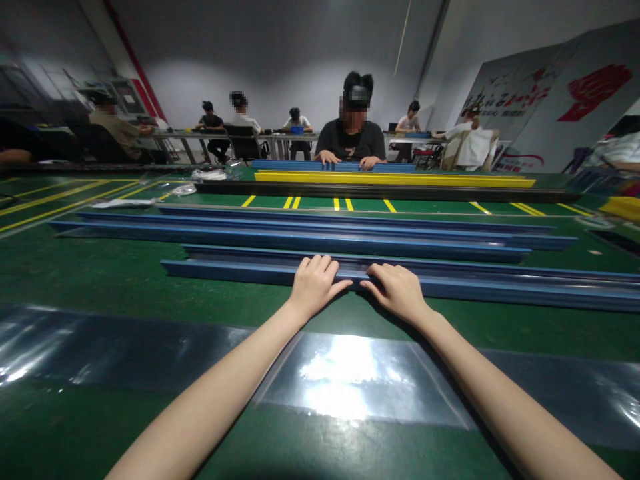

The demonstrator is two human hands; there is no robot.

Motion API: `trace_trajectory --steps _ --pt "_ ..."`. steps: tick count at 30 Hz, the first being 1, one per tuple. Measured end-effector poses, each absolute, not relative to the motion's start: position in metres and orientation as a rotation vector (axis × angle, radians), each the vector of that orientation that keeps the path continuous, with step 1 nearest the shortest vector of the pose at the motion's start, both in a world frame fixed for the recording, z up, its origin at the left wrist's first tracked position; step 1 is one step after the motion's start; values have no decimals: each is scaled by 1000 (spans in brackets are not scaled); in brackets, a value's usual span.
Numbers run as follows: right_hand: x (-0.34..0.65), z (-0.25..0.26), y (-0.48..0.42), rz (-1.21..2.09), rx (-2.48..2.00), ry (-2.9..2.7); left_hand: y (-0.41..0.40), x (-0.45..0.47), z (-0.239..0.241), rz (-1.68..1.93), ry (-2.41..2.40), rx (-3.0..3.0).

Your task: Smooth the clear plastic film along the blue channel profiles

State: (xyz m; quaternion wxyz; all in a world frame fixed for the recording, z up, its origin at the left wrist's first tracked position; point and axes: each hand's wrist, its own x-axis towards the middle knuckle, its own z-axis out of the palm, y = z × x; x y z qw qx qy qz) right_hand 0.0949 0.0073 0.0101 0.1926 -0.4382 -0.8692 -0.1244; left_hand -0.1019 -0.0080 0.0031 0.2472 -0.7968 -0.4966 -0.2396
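A long blue profile bar (pixel 225 270) lies crosswise on the green floor in front of me. My left hand (pixel 315 283) rests on its near edge, fingers curled over the top and thumb stretched to the right. My right hand (pixel 397 288) grips the same bar just beside it, fingers bent over the top, thumb pointing left. The two thumbs nearly meet. A clear plastic sleeve (pixel 350 380) lies flat on the floor beneath my forearms, shining under the light.
Several more blue bars (pixel 300 230) lie parallel just beyond. Farther off are a black bar (pixel 385 193) and a yellow bar (pixel 395 179). A person (pixel 353 133) sits opposite with hands on another blue bar. Other people work at tables behind.
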Motion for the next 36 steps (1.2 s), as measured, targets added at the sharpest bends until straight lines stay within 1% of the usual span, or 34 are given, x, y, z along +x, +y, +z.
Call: trace_trajectory --steps 10,16,21,36 --pt "95 11 7 -390 -1211 -2493 -6 -103 0 -656 -1360 -2208" --pt "95 10 7 -352 -1189 -2493 -4 -103 -2 -626 -1345 -2256" --pt "95 10 6 -328 -1163 -2489 -4 -102 -2 -668 -1343 -2278" --pt "95 10 6 -331 -1165 -2491 -6 -102 -1 -634 -1380 -2237"
